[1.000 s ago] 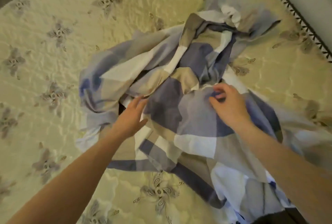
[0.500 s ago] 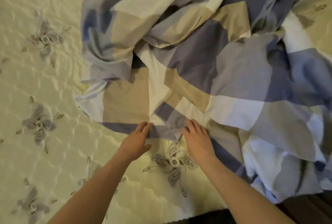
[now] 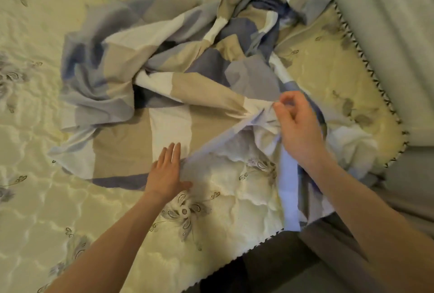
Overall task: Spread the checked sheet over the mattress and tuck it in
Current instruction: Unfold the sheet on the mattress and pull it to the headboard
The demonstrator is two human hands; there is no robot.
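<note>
Head view: untangling the checked sheet (image 3: 169, 95), heaped on the quilted mattress (image 3: 112, 219) toward its right corner. Pinning the near edge with a flat left hand (image 3: 168, 172), fingers (image 3: 175, 152) straight; pinching up a gathered fold in the right hand (image 3: 298, 128). Next, likely: finding a corner, drawing it wide.

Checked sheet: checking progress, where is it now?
In the head view the checked sheet lies bunched on the mattress near its right corner, the left hand flat on its near edge, the right hand pinching a fold.
</note>
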